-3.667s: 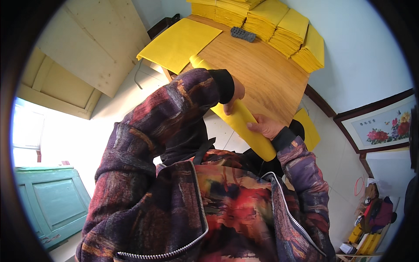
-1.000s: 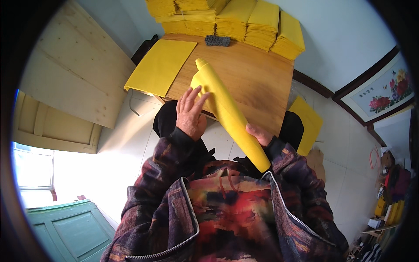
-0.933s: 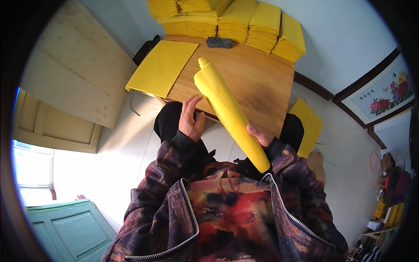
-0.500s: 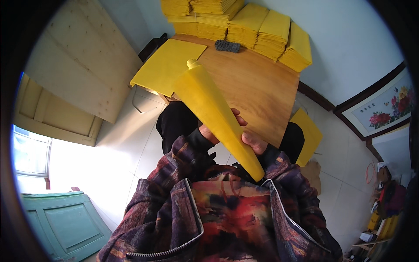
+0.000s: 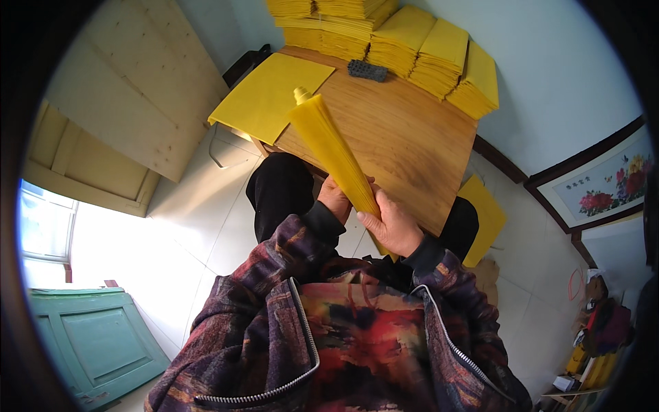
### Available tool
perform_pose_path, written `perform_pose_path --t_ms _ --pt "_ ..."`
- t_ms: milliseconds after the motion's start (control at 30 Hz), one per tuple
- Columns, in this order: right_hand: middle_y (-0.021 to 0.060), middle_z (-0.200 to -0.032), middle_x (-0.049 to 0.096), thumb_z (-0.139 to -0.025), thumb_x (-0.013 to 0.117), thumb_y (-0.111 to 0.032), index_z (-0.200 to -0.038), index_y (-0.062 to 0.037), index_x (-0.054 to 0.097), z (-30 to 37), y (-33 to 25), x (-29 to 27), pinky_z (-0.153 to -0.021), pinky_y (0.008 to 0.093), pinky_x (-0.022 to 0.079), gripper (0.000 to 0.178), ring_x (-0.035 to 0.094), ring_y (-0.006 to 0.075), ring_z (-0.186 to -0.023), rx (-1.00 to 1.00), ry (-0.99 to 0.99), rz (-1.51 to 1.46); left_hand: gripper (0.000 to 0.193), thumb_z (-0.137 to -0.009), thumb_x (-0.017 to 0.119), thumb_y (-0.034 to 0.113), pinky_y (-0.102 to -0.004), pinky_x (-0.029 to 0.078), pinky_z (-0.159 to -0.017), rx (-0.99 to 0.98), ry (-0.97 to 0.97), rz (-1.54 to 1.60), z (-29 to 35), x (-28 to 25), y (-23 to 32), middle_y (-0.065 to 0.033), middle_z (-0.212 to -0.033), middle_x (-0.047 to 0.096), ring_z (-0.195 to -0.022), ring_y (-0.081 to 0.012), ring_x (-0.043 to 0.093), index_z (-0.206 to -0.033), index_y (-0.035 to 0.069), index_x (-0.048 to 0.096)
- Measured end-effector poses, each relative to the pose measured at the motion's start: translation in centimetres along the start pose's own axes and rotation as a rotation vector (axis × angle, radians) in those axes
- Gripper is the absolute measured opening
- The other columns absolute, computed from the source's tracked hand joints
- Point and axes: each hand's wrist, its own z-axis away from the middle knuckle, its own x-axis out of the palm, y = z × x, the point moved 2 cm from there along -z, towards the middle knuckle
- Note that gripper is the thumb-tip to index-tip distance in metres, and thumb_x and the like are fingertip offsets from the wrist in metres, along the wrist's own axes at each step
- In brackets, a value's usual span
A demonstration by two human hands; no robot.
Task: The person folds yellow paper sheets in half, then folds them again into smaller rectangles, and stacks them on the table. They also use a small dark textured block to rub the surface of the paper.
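Both hands grip the near end of a long yellow paper roll (image 5: 333, 151) that slants up and away over the wooden table (image 5: 405, 147). The right hand (image 5: 392, 223) wraps it from the right. The left hand (image 5: 335, 199) is partly hidden behind the roll, its fingers unseen.

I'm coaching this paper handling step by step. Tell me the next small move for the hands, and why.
Probably lower the yellow roll onto the bare table. Both the left hand and the right hand grip only its near end, so the far end sticks up unsupported over the flat yellow sheet. The wood beside that sheet looks free to take it.
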Motion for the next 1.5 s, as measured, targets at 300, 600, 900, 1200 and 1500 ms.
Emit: perform_pose_path --t_ms 300,600,900,1200,1500 --pt "0.0241 -0.095 0.062 -0.082 0.061 -0.015 -0.110 -0.0001 0.055 -0.8 0.0 0.1 -0.073 0.0480 0.049 0.032 0.060 0.0439 -0.086 0.091 0.134 0.086 0.022 -0.088 0.055 -0.001 -0.0414 0.053 -0.083 0.041 0.256 0.075 -0.1 1.7 -0.8 -0.0156 -0.099 0.064 -0.093 -0.0277 0.064 -0.110 0.004 0.051" --pt "0.0238 -0.070 0.060 -0.081 0.062 -0.017 -0.075 0.0009 0.056 -2.0 2.1 -2.5 -0.059 0.0493 0.047 0.020 0.060 0.0427 -0.068 0.082 0.361 0.246 0.030 -0.088 0.054 0.000 -0.0360 0.050 -0.085 -0.003 0.239 0.106 -1.8 3.1 -2.4 -0.0100 -0.108 0.062 -0.096 -0.0228 0.061 -0.118 0.003 0.050" --pt "0.0269 -0.079 0.062 -0.080 0.063 -0.018 -0.081 0.0044 0.059 -5.6 6.2 -10.4 -0.067 0.0452 0.048 0.023 0.061 0.0423 -0.077 0.136 0.119 0.276 0.037 -0.092 0.059 0.017 -0.0403 0.048 -0.089 -0.268 0.074 0.120 -5.0 4.8 -3.5 -0.0092 -0.119 0.059 -0.105 -0.0240 0.059 -0.126 0.008 0.048" --pt "0.0273 -0.105 0.062 -0.079 0.065 -0.018 -0.103 0.0036 0.064 -14.1 15.6 -15.8 -0.087 0.0430 0.048 0.032 0.058 0.0412 -0.103 0.300 -0.056 0.596 0.045 -0.093 0.060 0.026 -0.0350 0.049 -0.087 -0.580 -0.233 -0.132 2.0 0.5 -1.0 -0.0089 -0.122 0.058 -0.105 -0.0198 0.060 -0.131 0.007 0.044" --pt "0.0231 -0.114 0.062 -0.084 0.060 -0.015 -0.112 0.0019 0.062 -18.2 18.0 -17.3 -0.093 0.0424 0.046 0.033 0.056 0.0389 -0.110 0.305 0.087 0.711 0.024 -0.090 0.061 0.006 -0.0293 0.049 -0.083 -0.114 -0.181 -0.415 2.8 -0.3 2.1 -0.0082 -0.103 0.065 -0.093 -0.0149 0.061 -0.113 0.001 0.056"
